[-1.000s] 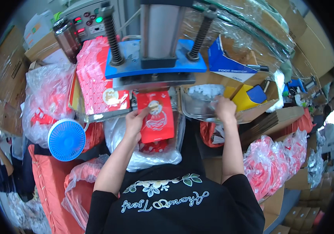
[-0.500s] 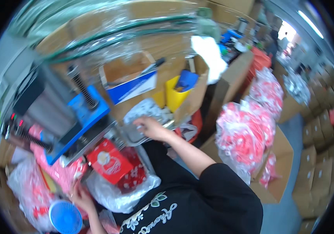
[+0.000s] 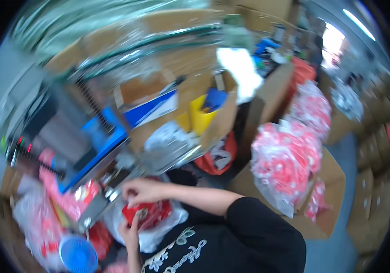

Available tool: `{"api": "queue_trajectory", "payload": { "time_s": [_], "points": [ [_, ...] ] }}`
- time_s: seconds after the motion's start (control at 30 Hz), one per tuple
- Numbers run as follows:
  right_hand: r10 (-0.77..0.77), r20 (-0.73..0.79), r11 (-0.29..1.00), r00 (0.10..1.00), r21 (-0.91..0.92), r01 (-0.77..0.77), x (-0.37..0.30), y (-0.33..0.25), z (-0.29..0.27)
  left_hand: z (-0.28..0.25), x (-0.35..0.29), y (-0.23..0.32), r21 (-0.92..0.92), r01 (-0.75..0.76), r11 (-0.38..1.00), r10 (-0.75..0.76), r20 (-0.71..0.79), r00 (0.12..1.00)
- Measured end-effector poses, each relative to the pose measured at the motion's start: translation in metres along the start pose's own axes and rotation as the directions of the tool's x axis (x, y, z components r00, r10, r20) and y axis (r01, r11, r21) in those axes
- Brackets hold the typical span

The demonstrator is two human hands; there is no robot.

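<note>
Head view: the packet (image 3: 130, 213) is held in front of the shirt (image 3: 254, 227), over the clear bag (image 3: 181, 214) and near the press (image 3: 67, 136). By the left hand (image 3: 130, 233) it is seemingly pinched, the thumb laid on its face beside a pale gold patch (image 3: 142, 214) and the other fingers mostly hidden. The right hand (image 3: 146, 190) is arched at its upper edge, fingers curled; whether anything is pinched there cannot be told through the blur. The packet is judged to be light, thin and card-like, easily creased, and perhaps a little slick if coated; it is best taken by its plain edges, so that the patch is not scuffed. On the packet no writing can be made out. Pale script lettering (image 3: 199, 249) is borne by the shirt; on the blue-and-white box (image 3: 154, 111) any print is smeared past reading.
</note>
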State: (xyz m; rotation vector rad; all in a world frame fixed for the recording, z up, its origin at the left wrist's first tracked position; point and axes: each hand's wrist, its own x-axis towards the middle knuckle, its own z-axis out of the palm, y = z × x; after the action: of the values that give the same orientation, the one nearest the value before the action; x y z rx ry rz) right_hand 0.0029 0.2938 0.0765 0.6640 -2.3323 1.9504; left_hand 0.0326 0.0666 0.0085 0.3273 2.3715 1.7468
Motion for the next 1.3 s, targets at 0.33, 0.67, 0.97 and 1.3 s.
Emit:
{"api": "queue_trajectory", "payload": {
  "time_s": [0.33, 0.67, 0.97, 1.3],
  "points": [
    [0.091, -0.355, 0.923, 0.93, -0.322, -0.213, -0.014, 0.006, -0.035, 0.015, 0.041, 0.021, -0.286, 0.189, 0.939, -0.22, -0.079, 0.972],
    [-0.11, -0.558, 0.514, 0.822, -0.74, -0.434, -0.039, 0.041, -0.129, 0.016, 0.085, 0.033, -0.712, 0.284, 0.642, -0.388, 0.018, 0.922],
    [0.002, -0.628, 0.554, 0.778, -0.647, -0.524, -0.029, 0.07, -0.109, -0.086, 0.073, -0.021, 0.824, -0.146, 0.548, 0.496, -0.18, 0.85],
    [-0.17, -0.679, 0.795, 0.714, -0.523, -0.308, -0.065, 0.033, -0.12, -0.089, 0.045, 0.016, 0.398, -0.137, 0.907, 0.275, -0.315, 0.908]
  ]
}}
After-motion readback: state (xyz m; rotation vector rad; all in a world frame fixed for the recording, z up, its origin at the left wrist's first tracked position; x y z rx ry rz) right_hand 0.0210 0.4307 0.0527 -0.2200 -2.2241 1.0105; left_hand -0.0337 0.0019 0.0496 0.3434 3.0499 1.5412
